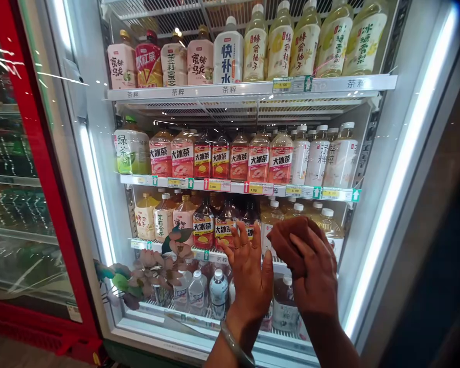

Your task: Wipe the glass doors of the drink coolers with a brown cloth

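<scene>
My right hand (316,276) is closed on a folded reddish-brown cloth (293,239), held up against or just before the glass door of a drinks fridge. Beside it on the left, my left hand (249,271) is raised with fingers spread and holds nothing; I cannot tell whether it touches the glass. A pale bangle (233,343) circles the left wrist. Behind the hands, dark iced tea bottles (226,227) and white-capped bottles (327,222) stand on a lower shelf, partly hidden by my hands and the cloth.
Rows of bottles fill the upper shelf (253,88) and the middle shelf (233,185), with price tags along their fronts. A flower decoration (149,271) shows at lower left of the door. A red-framed fridge (38,179) stands at left. A bright light strip (402,168) runs down the right side.
</scene>
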Demonstrator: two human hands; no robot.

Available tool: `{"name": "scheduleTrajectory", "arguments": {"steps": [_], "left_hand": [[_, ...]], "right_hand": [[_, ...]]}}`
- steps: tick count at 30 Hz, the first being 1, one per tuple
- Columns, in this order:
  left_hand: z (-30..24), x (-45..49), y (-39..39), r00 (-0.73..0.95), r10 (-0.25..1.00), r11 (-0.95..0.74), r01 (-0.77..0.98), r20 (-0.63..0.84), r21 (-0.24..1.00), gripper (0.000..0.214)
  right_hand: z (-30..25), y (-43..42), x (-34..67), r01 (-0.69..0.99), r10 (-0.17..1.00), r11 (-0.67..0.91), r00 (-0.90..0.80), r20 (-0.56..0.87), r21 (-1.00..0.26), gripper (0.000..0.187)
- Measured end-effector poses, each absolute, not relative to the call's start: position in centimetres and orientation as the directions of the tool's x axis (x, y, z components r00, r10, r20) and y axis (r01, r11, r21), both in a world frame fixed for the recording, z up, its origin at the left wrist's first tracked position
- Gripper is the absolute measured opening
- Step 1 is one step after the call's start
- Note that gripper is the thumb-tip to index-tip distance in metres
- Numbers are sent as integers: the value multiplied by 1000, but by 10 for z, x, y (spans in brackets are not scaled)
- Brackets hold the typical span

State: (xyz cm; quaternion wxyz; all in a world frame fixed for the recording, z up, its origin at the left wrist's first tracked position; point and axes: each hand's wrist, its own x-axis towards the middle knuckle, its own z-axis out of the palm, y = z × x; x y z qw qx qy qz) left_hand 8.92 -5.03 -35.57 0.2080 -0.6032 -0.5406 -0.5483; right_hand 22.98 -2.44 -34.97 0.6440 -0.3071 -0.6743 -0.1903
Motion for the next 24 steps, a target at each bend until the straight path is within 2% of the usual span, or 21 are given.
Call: {"name": "scheduleTrajectory", "arguments": {"steps": [3,6,8,11,17,21,24], "left_hand": [[-356,92,-49,-168,432,-350,874,886,337,64],[-357,90,-49,-164,430,-373,863,888,340,65],[-356,90,-49,-167,430,-372,863,887,342,65],[-354,92,-49,-153,429,-382,862,890,332,64],[-359,99,-45,-81,405,-425,865,911,266,65],[-360,99,-43,-80,411,-415,870,908,265,67],[-358,101,-44,-83,433,-402,874,897,275,67]], "right_hand": [[-350,-27,222,603,234,789,-117,965,-118,64],[-351,-25,224,535,156,844,-193,969,-29,52],[-348,-23,234,532,104,847,-172,979,4,40],[-344,-21,247,587,102,808,-76,992,-38,28],[-345,-29,230,557,172,820,-22,985,-131,45],[-343,-28,238,534,134,842,-62,989,-81,29],[-340,-24,254,598,99,797,16,995,-89,22]]}}
